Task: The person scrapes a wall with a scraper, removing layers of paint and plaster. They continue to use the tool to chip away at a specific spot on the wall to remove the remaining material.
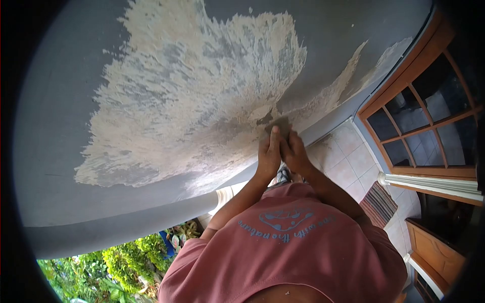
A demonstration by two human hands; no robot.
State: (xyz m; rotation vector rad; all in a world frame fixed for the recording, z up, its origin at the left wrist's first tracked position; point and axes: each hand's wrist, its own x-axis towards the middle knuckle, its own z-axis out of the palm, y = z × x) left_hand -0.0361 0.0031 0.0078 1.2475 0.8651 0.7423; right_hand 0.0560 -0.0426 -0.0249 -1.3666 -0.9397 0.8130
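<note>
A small flat grey piece [278,124], blurred and possibly sandpaper, is pressed against the wall [55,121]. My left hand [270,149] grips it with the thumb laid along its near side. Close beside, my right hand [295,151] also holds it, fingers bent around its right edge. Around the piece spreads a large rough patch [172,101] of pale, streaky filler or bared plaster on the grey-blue paint. A darker spot [265,118] lies just beyond my fingertips.
A wood-framed glass door or window [429,111] stands at the right. Below it are floor tiles [346,146], a striped mat [379,203] and a wooden cabinet [437,247]. Green plants [124,262] grow at the lower left, past the wall's edge.
</note>
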